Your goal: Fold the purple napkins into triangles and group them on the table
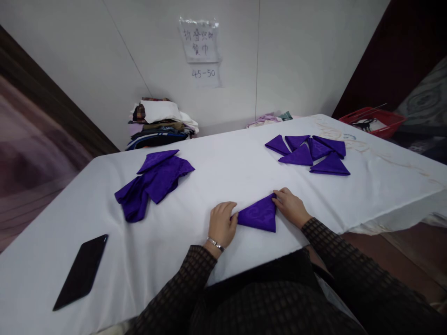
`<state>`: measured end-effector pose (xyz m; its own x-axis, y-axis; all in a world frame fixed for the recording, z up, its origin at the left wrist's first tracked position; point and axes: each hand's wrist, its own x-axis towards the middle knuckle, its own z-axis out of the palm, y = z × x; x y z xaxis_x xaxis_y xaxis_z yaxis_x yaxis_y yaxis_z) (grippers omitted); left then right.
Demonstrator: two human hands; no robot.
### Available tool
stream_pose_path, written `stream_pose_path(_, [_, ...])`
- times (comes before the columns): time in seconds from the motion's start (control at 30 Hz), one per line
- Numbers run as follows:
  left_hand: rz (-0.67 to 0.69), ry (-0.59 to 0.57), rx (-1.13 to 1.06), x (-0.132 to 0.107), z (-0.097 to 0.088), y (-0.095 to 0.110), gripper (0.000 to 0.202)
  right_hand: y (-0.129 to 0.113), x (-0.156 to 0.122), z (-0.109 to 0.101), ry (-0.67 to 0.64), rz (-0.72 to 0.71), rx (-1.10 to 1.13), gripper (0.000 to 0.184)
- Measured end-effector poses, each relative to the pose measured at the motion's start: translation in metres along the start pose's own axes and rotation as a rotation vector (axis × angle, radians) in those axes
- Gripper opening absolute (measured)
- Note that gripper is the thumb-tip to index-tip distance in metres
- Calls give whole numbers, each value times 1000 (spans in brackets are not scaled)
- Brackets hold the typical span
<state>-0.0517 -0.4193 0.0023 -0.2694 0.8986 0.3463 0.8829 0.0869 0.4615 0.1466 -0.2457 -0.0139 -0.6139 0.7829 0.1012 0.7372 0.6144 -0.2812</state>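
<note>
A purple patterned napkin (259, 215), folded into a triangle, lies on the white tablecloth (223, 174) in front of me. My left hand (222, 224) pinches its left corner between thumb and fingers. At its upper right corner, my right hand (290, 205) grips the cloth with the fingertips. Farther right and back sits a group of several folded purple triangles (296, 155). To the left, loose crumpled purple napkins (153, 184) lie in a heap, with a more neatly folded one (159, 160) at the back of it.
A flat black tablet-like object (83, 272) rests at the left front of the table. Behind the table stands a stack of folded clothes (162, 122), with more fabric (267, 119) to its right. A red basket (387, 125) is beyond the right back corner. Handwritten paper signs (201, 44) hang on the wall.
</note>
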Motion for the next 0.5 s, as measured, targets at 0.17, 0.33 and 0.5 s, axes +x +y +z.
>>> stream_pose_path(0.17, [316, -194, -5, -11, 15, 49, 42, -1, 0, -1, 11, -13, -6, 32])
stream_pose_path(0.33, [336, -311, 100, -16, 42, 60, 67, -1, -2, -2, 15, -16, -37, 34])
stream_pose_path(0.5, [320, -362, 139, -17, 49, 51, 72, 2, 0, -3, 5, -19, -21, 36])
